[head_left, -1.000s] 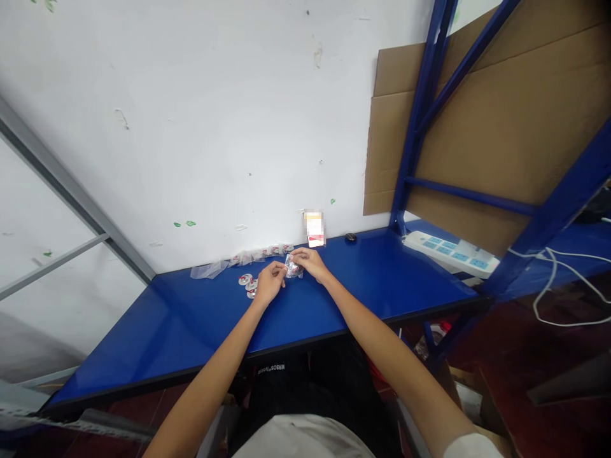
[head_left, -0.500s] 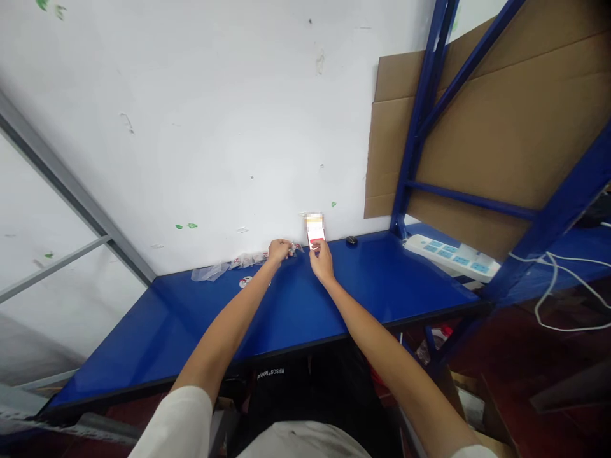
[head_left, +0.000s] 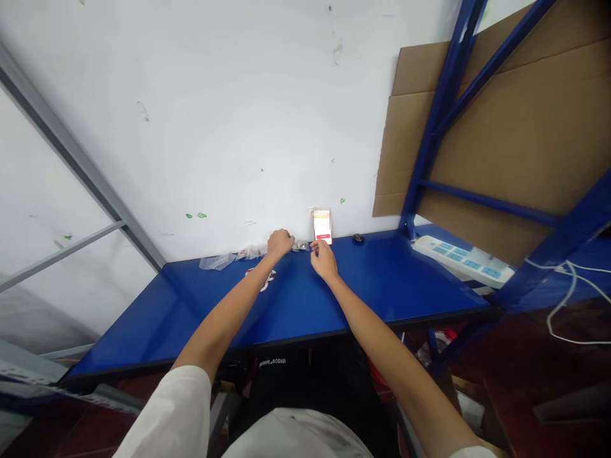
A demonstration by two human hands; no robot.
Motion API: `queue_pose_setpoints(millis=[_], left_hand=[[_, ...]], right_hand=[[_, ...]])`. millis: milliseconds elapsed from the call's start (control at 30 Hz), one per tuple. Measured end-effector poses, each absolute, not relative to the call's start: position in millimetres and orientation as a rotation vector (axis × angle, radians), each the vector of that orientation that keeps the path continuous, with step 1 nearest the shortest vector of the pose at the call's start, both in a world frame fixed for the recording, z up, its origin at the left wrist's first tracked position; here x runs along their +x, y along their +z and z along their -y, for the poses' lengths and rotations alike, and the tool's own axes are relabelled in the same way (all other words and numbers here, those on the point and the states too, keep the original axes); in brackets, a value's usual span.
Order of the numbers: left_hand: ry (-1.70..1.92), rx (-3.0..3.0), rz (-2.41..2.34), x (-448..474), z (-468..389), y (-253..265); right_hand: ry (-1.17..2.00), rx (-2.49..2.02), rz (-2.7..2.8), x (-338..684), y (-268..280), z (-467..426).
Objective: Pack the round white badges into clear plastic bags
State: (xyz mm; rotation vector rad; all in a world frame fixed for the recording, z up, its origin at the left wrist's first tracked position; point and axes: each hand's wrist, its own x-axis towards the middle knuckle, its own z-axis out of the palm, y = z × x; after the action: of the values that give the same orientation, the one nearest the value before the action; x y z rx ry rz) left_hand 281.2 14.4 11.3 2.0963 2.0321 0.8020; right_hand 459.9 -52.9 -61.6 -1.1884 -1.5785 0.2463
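Blue table (head_left: 377, 286) meets white wall (head_left: 267, 114); at twelve o'clock, right hand (head_left: 323, 259) has moved off the phone (head_left: 323, 224) toward bagged packets (head_left: 303, 246), probably resuming that work; left hand (head_left: 280, 242) curls there; either grip cannot be told.

Both arms (head_left: 233, 306) reach forward, left hand (head_left: 280, 242) knuckles-up, right hand (head_left: 323, 258) loosely curled near it.

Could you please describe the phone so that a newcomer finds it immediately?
Find the blue table along the white wall. At its back edge, just beyond the right hand, the phone stands upright by the wall. Unlike the dark object to its right and the plastic bags to its left, its screen glows, with a red bar.
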Motion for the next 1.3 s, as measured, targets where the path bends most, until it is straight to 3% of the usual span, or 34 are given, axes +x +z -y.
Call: queue_pose_setpoints(millis=[133,300,533,667,800,1300], left_hand=[[0.875,2.345,-1.853,227,17,29],[0.551,2.438,-1.336,150,53,34],[0.729,2.475,-1.996,57,37,3],[0.337,2.223,-2.414,11,26,-16],[0.116,2.047,-2.414,-2,24,-27],[0.533,2.073,-2.284,8,30,-15]], right_hand=[[0.160,-1.233,1.750,454,-60,61],[0.015,-1.096,2.227,441,-58,70],[-0.044,-1.000,2.346,439,-62,64],[0.039,-0.979,2.297,443,-61,63],[0.144,-0.973,2.242,451,-58,63],[0.229,-1.008,2.199,457,-53,64]])
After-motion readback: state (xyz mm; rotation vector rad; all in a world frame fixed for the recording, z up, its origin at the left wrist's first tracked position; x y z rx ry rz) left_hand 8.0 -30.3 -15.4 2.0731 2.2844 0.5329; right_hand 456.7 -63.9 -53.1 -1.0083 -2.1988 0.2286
